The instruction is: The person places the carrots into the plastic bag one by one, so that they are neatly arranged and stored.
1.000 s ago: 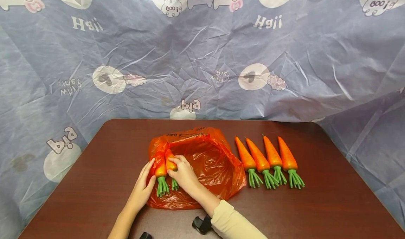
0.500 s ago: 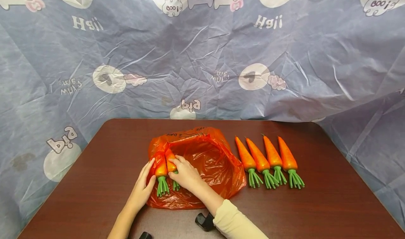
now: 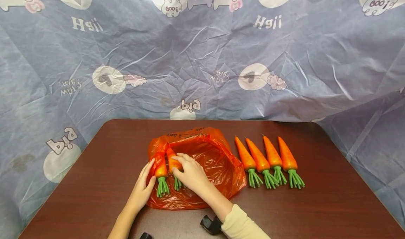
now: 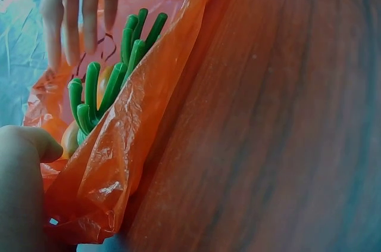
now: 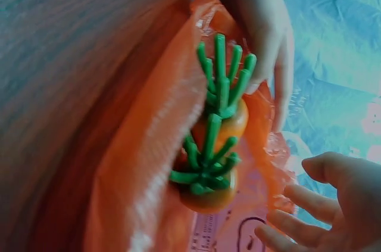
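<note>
An orange-red plastic bag [image 3: 218,182] lies on the table with its mouth spread. Two carrots with green stalks rest in its left part, a left carrot [image 3: 161,170] and a right carrot [image 3: 173,160]. My left hand [image 3: 143,186] holds the bag's left edge, thumb inside beside the left carrot and fingers along the outside. My right hand [image 3: 191,172] hovers over the right carrot's side with fingers spread. In the right wrist view the right hand [image 5: 333,204] shows loose fingers with nothing between them, apart from the carrot stalks [image 5: 205,165].
Several more carrots [image 3: 269,158] lie in a row right of the bag, stalks toward me. The brown table [image 3: 316,207] ends at a patterned cloth backdrop [image 3: 202,56]. A black device [image 3: 211,225] sits at the right wrist, by the cream sleeve [image 3: 242,223].
My right hand has moved a little right, and the right carrot has shifted right, widening the gap to the left carrot. The fingers have loosened from it. My left hand stays still.
</note>
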`<state>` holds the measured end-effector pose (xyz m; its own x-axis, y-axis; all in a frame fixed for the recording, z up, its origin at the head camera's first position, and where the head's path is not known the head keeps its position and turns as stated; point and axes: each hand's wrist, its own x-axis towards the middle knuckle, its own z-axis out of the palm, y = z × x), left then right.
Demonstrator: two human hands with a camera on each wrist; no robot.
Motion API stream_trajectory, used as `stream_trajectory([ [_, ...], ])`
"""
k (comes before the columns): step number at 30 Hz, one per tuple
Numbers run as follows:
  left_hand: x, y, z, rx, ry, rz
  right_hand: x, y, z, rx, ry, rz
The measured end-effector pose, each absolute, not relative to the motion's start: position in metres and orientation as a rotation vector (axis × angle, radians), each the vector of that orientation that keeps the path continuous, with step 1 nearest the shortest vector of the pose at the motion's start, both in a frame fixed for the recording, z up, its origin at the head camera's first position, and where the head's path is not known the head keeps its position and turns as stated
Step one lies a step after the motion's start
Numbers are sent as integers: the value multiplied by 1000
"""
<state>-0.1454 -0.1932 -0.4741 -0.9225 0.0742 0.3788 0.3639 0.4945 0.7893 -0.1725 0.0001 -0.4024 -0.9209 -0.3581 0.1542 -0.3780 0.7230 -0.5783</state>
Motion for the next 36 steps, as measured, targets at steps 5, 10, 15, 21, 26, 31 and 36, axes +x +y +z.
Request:
stream_trajectory([
  [5,-145,-193,-474,-363,-2459,-1388,-168,8,-395,612,-2833,985],
  [10,-144,-193,-474,-356,-2465,-1397,-162,16,-388,615,-2793,986],
  [15,-145,-193,-475,-349,-2466,-1402,-159,25,-384,598,-2771,957],
  [21,-145,-193,-474,-347,-2466,-1390,-155,37,-380,577,-2737,933],
  [26,-143,-189,-468,-330,-2474,-1383,-153,48,-379,571,-2694,939],
  [31,-136,-184,-454,-333,-2472,-1394,-150,58,-377,568,-2649,934],
  [36,-131,-182,-444,-347,-2469,-1395,-147,67,-375,575,-2603,926],
])
